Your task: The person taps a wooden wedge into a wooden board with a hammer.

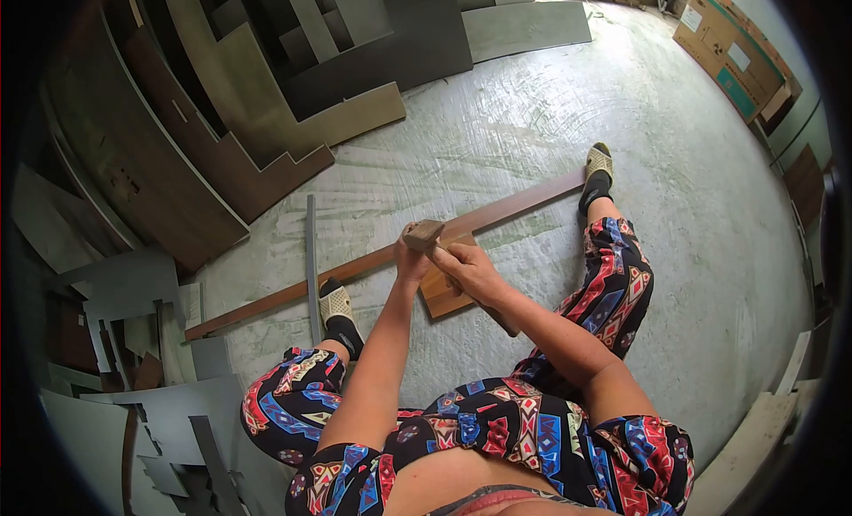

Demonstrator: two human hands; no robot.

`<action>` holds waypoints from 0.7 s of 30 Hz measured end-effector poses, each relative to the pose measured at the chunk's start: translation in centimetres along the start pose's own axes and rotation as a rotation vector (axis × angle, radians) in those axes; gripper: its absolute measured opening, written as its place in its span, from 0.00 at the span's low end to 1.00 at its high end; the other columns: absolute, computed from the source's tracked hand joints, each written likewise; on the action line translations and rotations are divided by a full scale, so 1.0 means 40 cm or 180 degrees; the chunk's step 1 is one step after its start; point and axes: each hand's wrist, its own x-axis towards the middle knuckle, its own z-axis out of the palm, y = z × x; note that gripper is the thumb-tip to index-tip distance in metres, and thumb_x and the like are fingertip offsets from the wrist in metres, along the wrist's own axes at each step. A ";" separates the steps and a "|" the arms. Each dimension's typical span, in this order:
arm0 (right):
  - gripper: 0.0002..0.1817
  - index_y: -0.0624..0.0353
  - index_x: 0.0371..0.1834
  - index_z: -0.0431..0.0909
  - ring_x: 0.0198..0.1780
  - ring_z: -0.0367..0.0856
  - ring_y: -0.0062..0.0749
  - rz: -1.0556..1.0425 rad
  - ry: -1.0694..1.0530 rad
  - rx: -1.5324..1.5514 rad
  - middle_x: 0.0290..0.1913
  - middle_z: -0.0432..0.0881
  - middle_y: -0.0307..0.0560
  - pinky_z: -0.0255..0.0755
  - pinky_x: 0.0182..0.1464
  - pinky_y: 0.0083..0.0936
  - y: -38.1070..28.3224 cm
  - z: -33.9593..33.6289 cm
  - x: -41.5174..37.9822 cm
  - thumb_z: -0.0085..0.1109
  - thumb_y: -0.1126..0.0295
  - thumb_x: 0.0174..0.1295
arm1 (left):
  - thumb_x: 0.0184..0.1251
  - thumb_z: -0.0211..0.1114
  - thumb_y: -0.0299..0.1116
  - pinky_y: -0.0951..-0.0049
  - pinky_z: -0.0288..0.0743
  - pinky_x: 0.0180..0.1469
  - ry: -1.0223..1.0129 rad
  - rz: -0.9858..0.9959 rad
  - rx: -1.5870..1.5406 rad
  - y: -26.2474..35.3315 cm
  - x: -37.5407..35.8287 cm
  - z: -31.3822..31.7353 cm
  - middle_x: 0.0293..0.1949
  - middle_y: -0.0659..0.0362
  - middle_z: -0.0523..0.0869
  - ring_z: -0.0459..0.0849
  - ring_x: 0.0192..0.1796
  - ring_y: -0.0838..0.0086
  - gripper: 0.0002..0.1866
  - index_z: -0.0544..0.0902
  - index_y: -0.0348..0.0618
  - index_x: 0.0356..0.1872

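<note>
My right hand (466, 272) is closed around the handle of a hammer (424, 236) with a worn, blocky head. The handle's end sticks out below that hand, toward my lap. Close against the hammer head is my left hand (411, 260), its fingers curled and partly hidden; what they hold, if anything, I cannot make out. Beneath both hands a long narrow wooden strip (355, 267) runs across the floor from lower left to upper right. A short wood-grained board (448, 296) lies under my right hand, at an angle to the strip.
A thin grey strip (311, 267) crosses the wooden strip near my left shoe (338, 303). My right shoe (600, 165) is at the strip's far end. Large panels (142, 143) lean on the left, offcuts (164, 472) lie lower left, and a cardboard box (732, 55) stands at upper right.
</note>
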 end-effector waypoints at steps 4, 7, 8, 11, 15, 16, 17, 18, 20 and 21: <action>0.27 0.67 0.36 0.78 0.17 0.72 0.20 0.0078 0.0058 -0.0049 0.18 0.71 0.38 0.67 0.19 0.20 0.008 -0.007 0.007 0.53 0.48 0.66 | 0.54 0.70 0.33 0.74 0.75 0.38 -0.0020 -0.0344 -0.0484 0.018 -0.007 0.002 0.34 0.60 0.84 0.81 0.36 0.77 0.13 0.80 0.40 0.37; 0.26 0.67 0.36 0.78 0.17 0.72 0.20 0.0011 0.0035 0.0032 0.18 0.71 0.39 0.67 0.19 0.20 0.009 -0.011 0.002 0.53 0.48 0.66 | 0.54 0.71 0.33 0.75 0.75 0.39 -0.0046 -0.0319 -0.0376 0.014 -0.004 0.000 0.34 0.61 0.84 0.81 0.36 0.78 0.13 0.80 0.40 0.38; 0.26 0.67 0.37 0.78 0.16 0.72 0.20 -0.0024 0.0014 0.0072 0.18 0.71 0.39 0.67 0.18 0.20 0.005 -0.013 0.001 0.53 0.48 0.66 | 0.54 0.71 0.33 0.75 0.75 0.39 -0.0059 -0.0324 -0.0276 0.012 -0.004 -0.001 0.34 0.61 0.84 0.81 0.36 0.79 0.13 0.80 0.40 0.38; 0.26 0.67 0.37 0.78 0.16 0.73 0.21 0.0088 0.0034 0.0030 0.18 0.72 0.39 0.67 0.19 0.20 0.009 -0.012 0.004 0.53 0.48 0.66 | 0.53 0.71 0.34 0.74 0.75 0.38 -0.0101 -0.0471 -0.0132 0.015 -0.003 -0.002 0.32 0.61 0.84 0.81 0.35 0.77 0.13 0.80 0.40 0.38; 0.24 0.62 0.26 0.73 0.18 0.70 0.18 0.0138 0.0082 -0.0034 0.19 0.71 0.37 0.65 0.19 0.19 0.002 0.000 -0.001 0.53 0.49 0.66 | 0.53 0.70 0.34 0.73 0.74 0.37 -0.0052 -0.0281 -0.0148 0.010 -0.006 -0.004 0.31 0.61 0.83 0.81 0.34 0.76 0.12 0.79 0.41 0.34; 0.24 0.62 0.26 0.73 0.18 0.70 0.18 0.0116 0.0076 -0.0128 0.19 0.71 0.37 0.65 0.19 0.19 0.002 0.000 -0.002 0.54 0.49 0.66 | 0.53 0.70 0.34 0.73 0.74 0.36 0.0009 -0.0102 0.0005 0.012 -0.005 -0.003 0.30 0.61 0.83 0.81 0.33 0.76 0.11 0.78 0.41 0.33; 0.24 0.62 0.26 0.73 0.19 0.70 0.18 0.0093 0.0075 -0.0224 0.19 0.70 0.37 0.65 0.19 0.19 0.002 -0.001 -0.002 0.54 0.49 0.66 | 0.53 0.70 0.34 0.73 0.74 0.36 0.0066 0.0079 0.0155 0.016 -0.005 -0.002 0.29 0.61 0.82 0.80 0.33 0.76 0.11 0.78 0.42 0.32; 0.25 0.62 0.26 0.73 0.19 0.70 0.18 0.0069 0.0077 -0.0321 0.19 0.70 0.37 0.65 0.19 0.19 0.003 -0.003 -0.003 0.54 0.48 0.66 | 0.53 0.70 0.33 0.74 0.73 0.33 0.0095 0.0037 0.0026 0.005 -0.007 0.001 0.27 0.63 0.80 0.78 0.31 0.77 0.10 0.77 0.41 0.31; 0.24 0.64 0.34 0.77 0.19 0.74 0.21 0.0069 0.0039 -0.0464 0.20 0.72 0.39 0.68 0.21 0.22 0.033 -0.006 0.006 0.55 0.48 0.64 | 0.54 0.70 0.30 0.76 0.70 0.29 0.0161 -0.0038 -0.0234 -0.021 -0.009 0.009 0.24 0.66 0.76 0.72 0.27 0.81 0.09 0.77 0.41 0.29; 0.25 0.65 0.38 0.79 0.20 0.75 0.22 0.0066 0.0017 -0.0536 0.20 0.73 0.39 0.69 0.22 0.23 0.045 -0.006 0.008 0.55 0.48 0.64 | 0.54 0.70 0.30 0.76 0.70 0.29 0.0144 -0.0039 -0.0271 -0.033 -0.012 0.010 0.24 0.66 0.76 0.72 0.27 0.81 0.09 0.77 0.41 0.30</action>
